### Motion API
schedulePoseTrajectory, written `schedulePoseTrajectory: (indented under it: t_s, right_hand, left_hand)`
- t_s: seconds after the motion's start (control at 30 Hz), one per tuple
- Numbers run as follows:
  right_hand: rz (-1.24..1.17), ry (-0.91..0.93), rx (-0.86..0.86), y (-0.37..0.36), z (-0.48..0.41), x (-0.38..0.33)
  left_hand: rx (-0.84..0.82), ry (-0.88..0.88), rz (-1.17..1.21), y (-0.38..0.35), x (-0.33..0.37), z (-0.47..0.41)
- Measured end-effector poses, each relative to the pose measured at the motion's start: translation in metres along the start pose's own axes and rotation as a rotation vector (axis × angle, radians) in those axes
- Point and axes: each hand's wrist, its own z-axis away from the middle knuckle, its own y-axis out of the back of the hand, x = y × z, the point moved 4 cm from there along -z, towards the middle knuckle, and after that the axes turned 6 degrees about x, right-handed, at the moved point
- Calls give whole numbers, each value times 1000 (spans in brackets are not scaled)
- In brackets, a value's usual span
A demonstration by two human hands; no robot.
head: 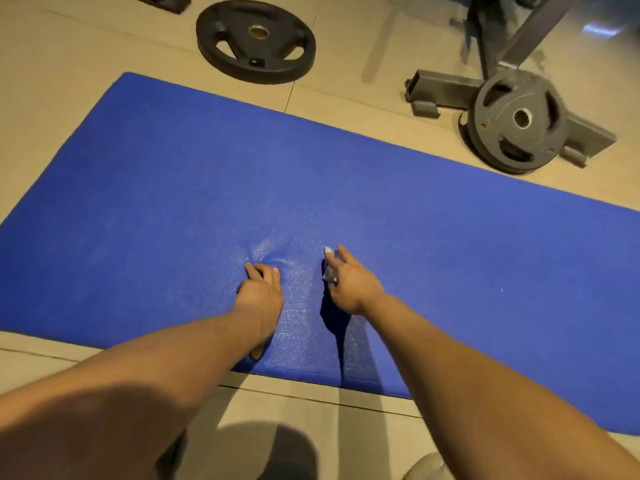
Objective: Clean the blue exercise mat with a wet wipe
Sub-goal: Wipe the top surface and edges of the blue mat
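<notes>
Tan floor tiles (pixel 69 81) lie under a big blue foam exercise mat (pixel 450 254). The left hand (pixel 261 291) pushes down on the mat, its fingers (pixel 254 270) holding nothing. Just beside it, the right hand (pixel 351 287) stretches its fingers (pixel 344 256) out, pressing a small white wet wipe (pixel 329 252) onto the middle of the mat. A round black weight plate (pixel 256 41) lies past the mat. A round grey weight plate (pixel 519 119) rests by a grey metal frame (pixel 443 88).

blue exercise mat (pixel 173 202): textured foam, unrolled flat on floor, puckered mid-surface | wet wipe (pixel 329 251): white, small, bunched, mostly hidden beneath right hand (pixel 349 285), pressed against mat
</notes>
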Motion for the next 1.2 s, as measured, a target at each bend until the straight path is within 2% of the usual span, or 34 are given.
schedulePoseTrajectory:
  t_s: [0.13,0.23,0.33,0.4,0.43,0.5,0.57,0.6,0.73,0.8,0.87,0.93,1.0,1.07,1.13,1.2]
  right_hand:
    - [-24,-45,16,21,18,12]
    - [13,-210,69,5,25,43]
    - [109,-317,120,-15,45,91]
    - [133,-295,14,-24,56,120]
    - [110,-281,-51,-25,58,127]
    - [70,-256,-138,-21,56,130]
    - [53,-247,-180,-18,52,127]
    - [48,-240,-193,-17,52,126]
    - [45,-142,-234,-5,50,143]
    - [-18,-119,-164,11,46,166]
    - [13,-199,-31,34,45,206]
    - [136,-331,16,48,51,254]
    - [186,-437,-69,44,59,293]
    - [168,-440,-153,30,60,309]
    - [198,-427,-145,22,54,307]
    - [234,-427,-130,22,50,301]
  left_hand:
    - [37,-67,-74,4,-2,3]
    - [28,-58,-92,11,-3,8]
    - [-59,-13,-105,2,2,-3]
    - [-150,31,-19,10,8,-7]
    - [-127,47,78,20,14,-10]
    - [69,20,293,47,30,-18]
    - [295,-106,419,67,52,-24]
    - [335,-169,458,71,62,-26]
    - [267,-180,459,54,81,-41]
    - [289,-166,463,49,82,-45]
    - [334,-126,498,47,83,-48]
    - [370,-50,542,46,86,-52]
    - [384,24,593,44,90,-57]
    - [384,84,646,45,96,-63]
    - [377,125,671,50,105,-68]
    - [392,95,665,59,119,-75]
